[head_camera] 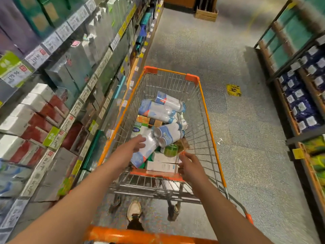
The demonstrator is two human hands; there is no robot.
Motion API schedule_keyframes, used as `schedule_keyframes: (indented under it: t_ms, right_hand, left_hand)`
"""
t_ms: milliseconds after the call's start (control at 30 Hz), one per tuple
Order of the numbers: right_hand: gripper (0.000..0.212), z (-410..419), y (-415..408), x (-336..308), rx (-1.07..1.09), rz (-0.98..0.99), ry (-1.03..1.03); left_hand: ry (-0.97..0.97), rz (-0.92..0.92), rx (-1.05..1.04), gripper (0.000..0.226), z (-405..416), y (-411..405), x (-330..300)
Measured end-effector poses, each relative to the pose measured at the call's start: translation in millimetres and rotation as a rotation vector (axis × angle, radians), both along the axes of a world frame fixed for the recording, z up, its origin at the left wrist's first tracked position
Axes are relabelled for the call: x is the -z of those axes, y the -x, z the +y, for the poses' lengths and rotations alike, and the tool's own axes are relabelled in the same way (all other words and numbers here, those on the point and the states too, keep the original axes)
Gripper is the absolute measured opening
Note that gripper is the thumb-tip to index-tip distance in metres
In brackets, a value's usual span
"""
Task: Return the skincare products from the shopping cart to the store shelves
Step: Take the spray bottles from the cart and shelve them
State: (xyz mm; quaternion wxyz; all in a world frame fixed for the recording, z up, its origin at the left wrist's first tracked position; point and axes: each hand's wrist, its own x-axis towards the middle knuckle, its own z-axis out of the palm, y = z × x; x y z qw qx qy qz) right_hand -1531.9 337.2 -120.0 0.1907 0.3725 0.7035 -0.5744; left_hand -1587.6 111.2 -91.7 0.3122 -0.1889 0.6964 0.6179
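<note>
Here both hands reach into the cart (204, 110) with nothing held. The left hand (136, 144) has its fingers spread loose over a shrink-wrapped bottle pack (146, 148) lying on its side at the near end of the basket; whether the fingertips touch the wrap I cannot tell. The right hand (189, 164) hovers open above a white box (161, 167) and just near a green jar (170, 150). More bottle packs (161, 110) lie farther along the basket, and the shelves (52, 95) run close on the left.

The pack looks bulky and probably heavy for one hand, with slick film that could slide under a loose grip. Taking it round the middle with both hands, or under the bottle bases, seems safest. The box should be light and stiff; hold it by its long sides.
</note>
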Motion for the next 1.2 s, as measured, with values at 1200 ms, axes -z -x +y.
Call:
schedule_keyframes:
  t_ms: [1200]
  right_hand:
    - [0.049,-10,188,219,0.548,-0.189,0.602]
  left_hand:
    - [-0.107,-0.387,-0.396,0.041,51,44,88]
